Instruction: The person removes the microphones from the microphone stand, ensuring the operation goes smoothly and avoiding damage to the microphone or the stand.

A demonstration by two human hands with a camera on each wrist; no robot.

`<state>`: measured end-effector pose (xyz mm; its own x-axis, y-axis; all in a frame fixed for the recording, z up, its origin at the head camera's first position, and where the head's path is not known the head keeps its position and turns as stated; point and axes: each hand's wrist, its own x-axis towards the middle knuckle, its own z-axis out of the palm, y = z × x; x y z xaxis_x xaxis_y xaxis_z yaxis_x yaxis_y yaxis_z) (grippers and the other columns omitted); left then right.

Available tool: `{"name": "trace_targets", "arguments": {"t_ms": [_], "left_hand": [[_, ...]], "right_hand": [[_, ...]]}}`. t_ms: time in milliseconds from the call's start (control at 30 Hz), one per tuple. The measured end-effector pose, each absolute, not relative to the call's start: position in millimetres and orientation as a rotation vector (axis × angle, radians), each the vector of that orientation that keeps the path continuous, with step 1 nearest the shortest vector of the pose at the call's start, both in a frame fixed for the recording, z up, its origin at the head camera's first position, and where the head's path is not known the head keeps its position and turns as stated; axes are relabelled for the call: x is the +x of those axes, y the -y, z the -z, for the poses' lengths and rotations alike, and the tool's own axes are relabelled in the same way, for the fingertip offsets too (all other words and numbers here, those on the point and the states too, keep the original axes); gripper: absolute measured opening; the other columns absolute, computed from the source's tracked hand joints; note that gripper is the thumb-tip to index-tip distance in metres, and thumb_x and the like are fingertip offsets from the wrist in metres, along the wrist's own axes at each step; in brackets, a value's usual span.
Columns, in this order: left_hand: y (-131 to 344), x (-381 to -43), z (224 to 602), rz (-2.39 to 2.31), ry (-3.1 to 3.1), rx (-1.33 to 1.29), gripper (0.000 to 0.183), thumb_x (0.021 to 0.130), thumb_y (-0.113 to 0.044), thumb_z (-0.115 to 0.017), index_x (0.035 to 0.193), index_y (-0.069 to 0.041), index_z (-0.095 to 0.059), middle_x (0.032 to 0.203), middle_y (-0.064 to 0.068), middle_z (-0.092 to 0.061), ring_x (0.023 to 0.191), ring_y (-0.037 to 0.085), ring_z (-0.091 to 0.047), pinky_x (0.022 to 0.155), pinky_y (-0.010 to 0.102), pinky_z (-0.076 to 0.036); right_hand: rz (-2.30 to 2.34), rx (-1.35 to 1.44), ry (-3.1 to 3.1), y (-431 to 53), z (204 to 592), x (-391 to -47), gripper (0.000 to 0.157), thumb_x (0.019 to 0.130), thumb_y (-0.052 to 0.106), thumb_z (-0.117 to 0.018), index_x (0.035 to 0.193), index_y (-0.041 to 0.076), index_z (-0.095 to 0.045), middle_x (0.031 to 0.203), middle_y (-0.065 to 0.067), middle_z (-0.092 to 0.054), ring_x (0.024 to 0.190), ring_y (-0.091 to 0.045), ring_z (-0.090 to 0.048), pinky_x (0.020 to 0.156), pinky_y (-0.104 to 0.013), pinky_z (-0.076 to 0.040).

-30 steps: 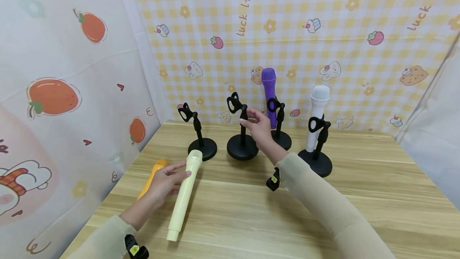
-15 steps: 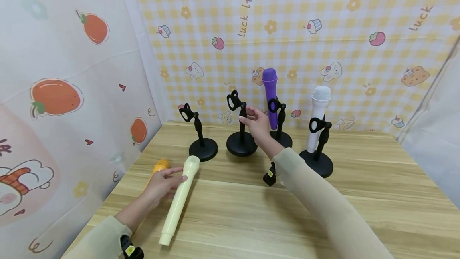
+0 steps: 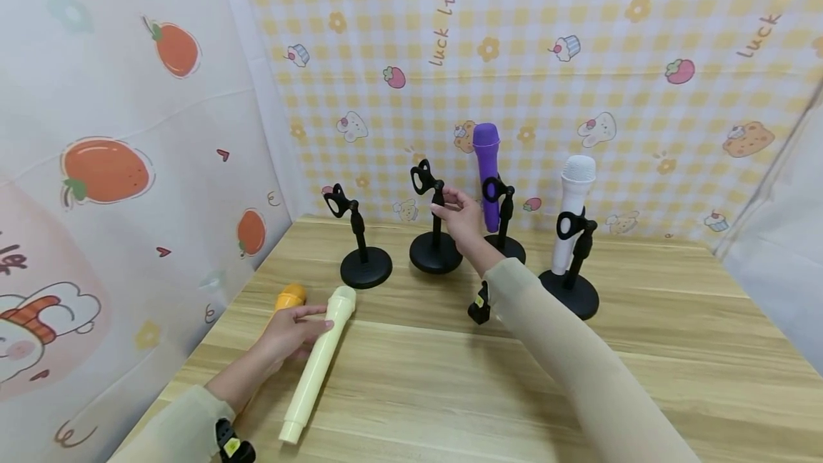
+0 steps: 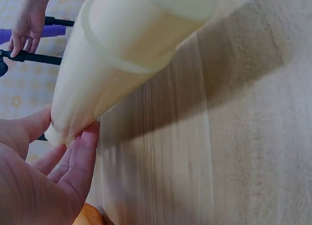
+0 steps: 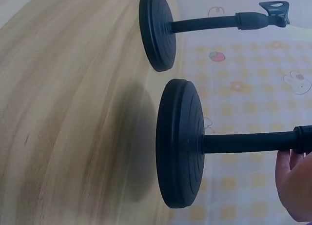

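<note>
My left hand (image 3: 289, 338) pinches a pale yellow microphone (image 3: 318, 366) between thumb and fingers near its head. Its tail end points toward me, and in the left wrist view the microphone (image 4: 107, 54) casts a shadow on the wood. My right hand (image 3: 464, 223) grips the upper pole of a black microphone stand (image 3: 436, 254) with an empty clip. In the right wrist view, that stand's round base (image 5: 179, 143) hangs off the tabletop, its shadow apart from it. Partly hidden behind my left hand lies an orange microphone (image 3: 291, 296).
At the left stands another black stand (image 3: 366, 268) with an empty clip. Right of my right hand, a purple microphone (image 3: 486, 152) sits in its stand. Further right, a white microphone (image 3: 574, 188) rests in another stand (image 3: 571, 296). A checked cloth (image 3: 514, 91) hangs behind the table.
My left hand has brought the pale yellow microphone a little nearer to me. My right hand has shifted the held stand slightly toward the back. The head view has turned a little.
</note>
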<state>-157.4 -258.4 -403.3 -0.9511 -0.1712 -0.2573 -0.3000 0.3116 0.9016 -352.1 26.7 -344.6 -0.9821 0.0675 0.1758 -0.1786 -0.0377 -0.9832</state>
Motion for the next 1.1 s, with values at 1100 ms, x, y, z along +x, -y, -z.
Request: {"name": "trace_targets", "arguments": {"t_ms": [1100], "left_hand": [[263.9,-155.3,408.9,-1.662,-2.469,-0.419,0.051,0.090,-0.016,-0.071,0.134,0.004,-0.053,0.083,0.007,-0.069,0.068,0.018,-0.066,0.055,0.035,-0.057]], "right_hand": [[-2.177,0.175,1.950,-6.3,366.0,-371.9,0.032,0.082,-0.004,-0.075,0.112,0.002,-0.065,0.105,-0.009,-0.063,0.098,-0.025,-0.061,0.087,-0.033,-0.053]]}}
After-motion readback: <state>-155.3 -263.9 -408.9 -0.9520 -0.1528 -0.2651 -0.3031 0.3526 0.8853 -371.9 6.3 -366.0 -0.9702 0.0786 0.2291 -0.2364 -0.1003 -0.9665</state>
